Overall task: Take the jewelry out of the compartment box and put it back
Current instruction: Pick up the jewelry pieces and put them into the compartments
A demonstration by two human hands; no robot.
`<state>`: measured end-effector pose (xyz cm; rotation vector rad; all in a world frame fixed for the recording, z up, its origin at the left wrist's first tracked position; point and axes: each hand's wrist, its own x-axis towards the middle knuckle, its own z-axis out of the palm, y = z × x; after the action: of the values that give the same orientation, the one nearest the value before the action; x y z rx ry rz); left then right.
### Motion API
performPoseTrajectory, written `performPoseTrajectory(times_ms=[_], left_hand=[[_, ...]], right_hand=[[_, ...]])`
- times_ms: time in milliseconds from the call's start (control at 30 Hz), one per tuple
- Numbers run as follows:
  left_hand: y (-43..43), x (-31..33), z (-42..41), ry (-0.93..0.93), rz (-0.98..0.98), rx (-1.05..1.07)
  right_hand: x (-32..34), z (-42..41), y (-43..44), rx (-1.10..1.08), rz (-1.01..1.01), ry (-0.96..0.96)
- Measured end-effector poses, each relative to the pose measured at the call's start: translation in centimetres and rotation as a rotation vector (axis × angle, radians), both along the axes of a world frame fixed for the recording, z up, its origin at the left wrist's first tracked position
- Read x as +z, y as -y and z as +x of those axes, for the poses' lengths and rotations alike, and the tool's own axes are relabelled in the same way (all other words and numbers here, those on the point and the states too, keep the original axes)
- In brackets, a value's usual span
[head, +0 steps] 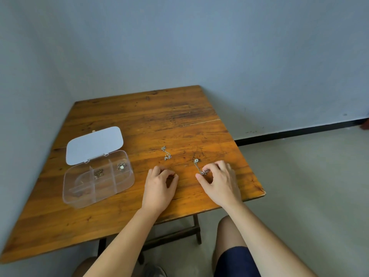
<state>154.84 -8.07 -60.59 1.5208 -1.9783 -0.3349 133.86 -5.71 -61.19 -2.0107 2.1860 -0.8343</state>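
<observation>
grey-blue walls close round our wooden desk (123, 198). the compartment box (97, 179) sits open at the left, two pieces still in its far cells. our right hand (218, 181) has its fingers (207, 169) pinching a silver necklace (196, 165) against the desk; our left hand (159, 185) rests curled and empty. another chain (166, 153) lies loose between — we judge the laying-out half underway, and next comes a light release.

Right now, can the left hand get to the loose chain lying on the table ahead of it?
Probably yes: the chain lies on bare table just beyond the left hand, with nothing between them.
</observation>
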Motion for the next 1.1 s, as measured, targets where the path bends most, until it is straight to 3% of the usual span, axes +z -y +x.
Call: performPoseTrajectory(times_ms=[167,333,500,733,1100], left_hand=[[-0.6,0.2,0.6,-0.103,-0.004,0.009],[-1.0,0.6,0.5,-0.130,0.038,0.059],[-0.8,0.6,0.7,-0.187,0.092,0.108],[-0.7,0.9,1.1,-0.332,0.132,0.153],[-1.1,2.3,2.0,-0.503,0.296,0.240]], right_hand=[[0.0,-0.1,0.4,0.020,0.082,-0.077],[0.1,0.0,0.2,0.068,0.047,0.129],[-0.1,0.1,0.0,0.092,0.033,0.147],[-0.1,0.2,-0.4,0.057,-0.164,0.270],[0.8,0.3,0.2,0.041,-0.074,0.330]])
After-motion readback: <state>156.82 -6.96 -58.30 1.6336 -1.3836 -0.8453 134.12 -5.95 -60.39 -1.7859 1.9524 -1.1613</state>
